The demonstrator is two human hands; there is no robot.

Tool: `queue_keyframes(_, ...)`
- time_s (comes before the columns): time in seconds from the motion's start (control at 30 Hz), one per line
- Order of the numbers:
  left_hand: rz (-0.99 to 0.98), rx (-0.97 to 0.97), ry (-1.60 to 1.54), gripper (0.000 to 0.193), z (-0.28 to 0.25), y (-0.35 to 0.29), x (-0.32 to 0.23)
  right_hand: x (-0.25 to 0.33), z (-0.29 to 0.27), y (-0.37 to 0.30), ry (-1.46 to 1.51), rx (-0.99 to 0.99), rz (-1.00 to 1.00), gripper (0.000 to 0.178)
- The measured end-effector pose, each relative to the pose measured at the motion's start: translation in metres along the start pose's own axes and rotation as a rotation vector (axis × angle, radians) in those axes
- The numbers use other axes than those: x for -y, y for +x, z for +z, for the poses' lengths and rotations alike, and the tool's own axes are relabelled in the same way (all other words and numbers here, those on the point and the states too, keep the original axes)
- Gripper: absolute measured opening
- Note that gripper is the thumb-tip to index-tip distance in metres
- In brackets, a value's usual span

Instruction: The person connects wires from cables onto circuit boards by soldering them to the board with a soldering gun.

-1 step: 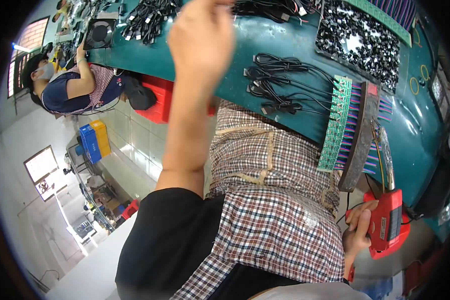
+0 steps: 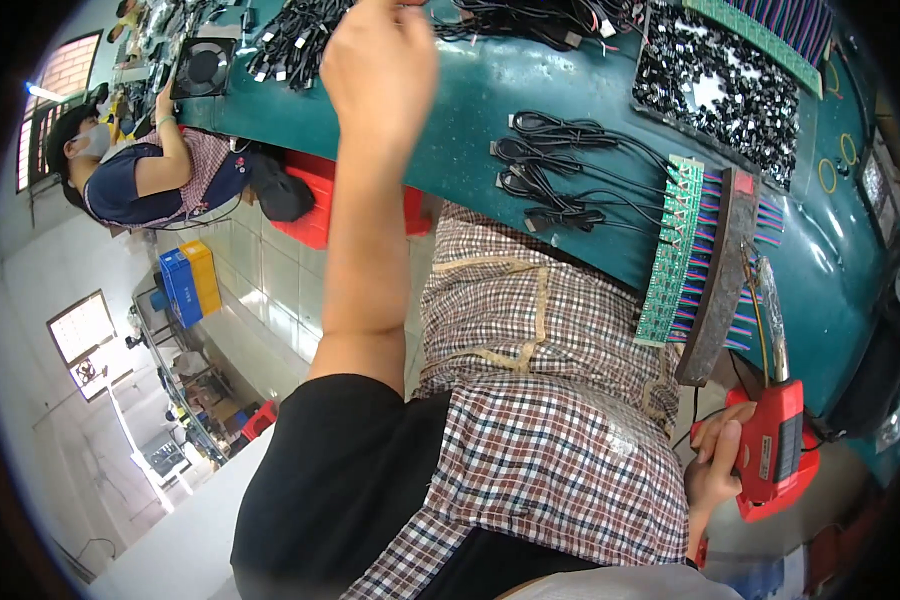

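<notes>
My left hand is stretched over the far part of the green table, between two heaps of black cables. Its fingers are blurred and partly cut off by the upper edge. At the lower right my right hand is closed round the handle of a red soldering gun, whose metal barrel points toward a dark metal bar. The bar lies across multicoloured wires beside a green circuit board strip. Several black USB cables lie with their ends at that strip.
Heaps of black cables lie at the far side. A tray of small black parts and another green board strip are at the back right. A co-worker sits at the left near a black fan. A red stool stands below the table.
My left hand has shifted a little to the left and slightly up, toward the cable heap. My right hand and the soldering gun stay almost where they were.
</notes>
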State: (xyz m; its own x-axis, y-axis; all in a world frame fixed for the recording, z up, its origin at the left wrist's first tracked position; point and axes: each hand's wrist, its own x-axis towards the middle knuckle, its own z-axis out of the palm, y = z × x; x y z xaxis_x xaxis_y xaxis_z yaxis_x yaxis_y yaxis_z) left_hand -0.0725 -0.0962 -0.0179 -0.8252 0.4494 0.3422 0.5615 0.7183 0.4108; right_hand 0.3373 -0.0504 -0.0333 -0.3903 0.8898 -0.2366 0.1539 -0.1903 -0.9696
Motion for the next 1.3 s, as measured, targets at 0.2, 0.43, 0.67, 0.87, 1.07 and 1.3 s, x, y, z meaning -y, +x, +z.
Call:
queue_keyframes(0.2, -0.140, -0.002, 0.285, 0.032, 0.057, 0.064, 0.089, 0.001, 0.007, 0.001, -0.028, -0.014, -0.016, 0.007)
queue_keyframes(0.43, -0.149, -0.034, -0.824, 0.018, 0.052, 0.056, 0.114, 0.004, 0.010, -0.003, -0.036, -0.026, -0.015, 0.007)
queue_keyframes(0.67, -0.016, 0.059, 0.297, 0.017, 0.001, 0.019, 0.093, 0.005, 0.011, 0.007, -0.041, 0.012, -0.041, 0.008)
queue_keyframes(0.87, -0.080, -0.075, 0.298, 0.024, 0.037, 0.075, 0.096, 0.007, 0.011, 0.004, -0.019, 0.019, -0.035, 0.008)
queue_keyframes(1.07, -0.254, 0.082, 0.397, 0.058, 0.066, 0.100, 0.092, 0.008, 0.008, -0.004, -0.017, -0.018, -0.011, 0.008)
queue_keyframes(1.3, -0.143, 0.040, 0.576, 0.016, 0.036, 0.096, 0.140, 0.008, 0.012, 0.001, 0.007, -0.040, 0.010, 0.007)
